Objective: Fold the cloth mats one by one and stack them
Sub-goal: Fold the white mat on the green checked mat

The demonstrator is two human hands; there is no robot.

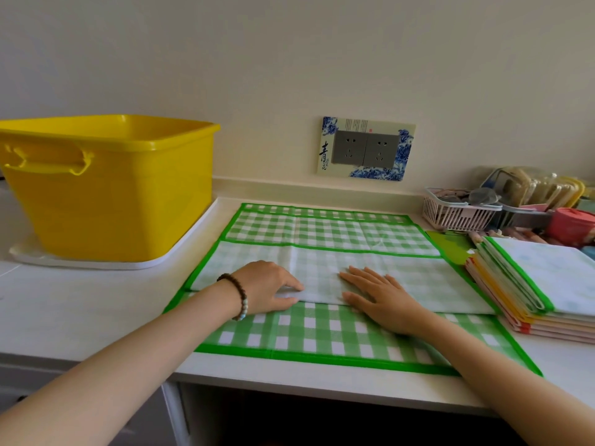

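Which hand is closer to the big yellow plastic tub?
Left. The left hand grips the green checked cloth mat nearer the yellow plastic tub; the right hand presses farther right.

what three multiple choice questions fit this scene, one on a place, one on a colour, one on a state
1. On which side of the green mat does the stack lie?
A. left
B. right
C. under it

2. What colour is the tub?
A. yellow
B. blue
C. red

3. In what state is the green mat?
A. rolled up
B. partly folded
C. spread fully flat

Answers:
1 B: the stack sits at the mat's right edge.
2 A: the tub's walls and rim are plain yellow.
3 B: a pale flap lies turned over the checks.
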